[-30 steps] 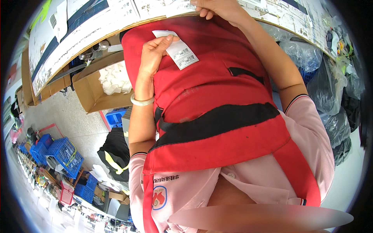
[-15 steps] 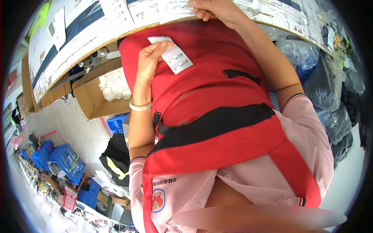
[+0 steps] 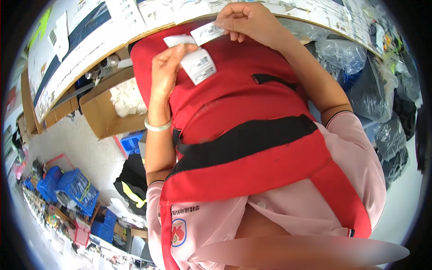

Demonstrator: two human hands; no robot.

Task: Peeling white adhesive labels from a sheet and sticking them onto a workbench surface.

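A short strip of white printed labels (image 3: 199, 67) is pinched between the thumb and fingers of my left hand (image 3: 164, 72), its printed end hanging over my red apron (image 3: 243, 99). Its other end sticks up past the fingertips. Just across from it, my right hand (image 3: 257, 26) grips one end of a single white label (image 3: 206, 33), with the other fingers curled in. The label's free end comes close to the strip's upper end; I cannot tell whether they touch. Both hands are at the near edge of the worktable (image 3: 166, 19).
Papers and dark stripes lie on the worktable. Below its left side, an open cardboard box (image 3: 96, 119) holds crumpled white scraps (image 3: 128, 99). Filled plastic bags (image 3: 371, 92) crowd the right side. Blue crates (image 3: 78, 189) stand on the floor at lower left.
My right hand has come back from the tabletop toward my left, with a white label now showing in its fingers. My left hand has shifted slightly left with the strip.
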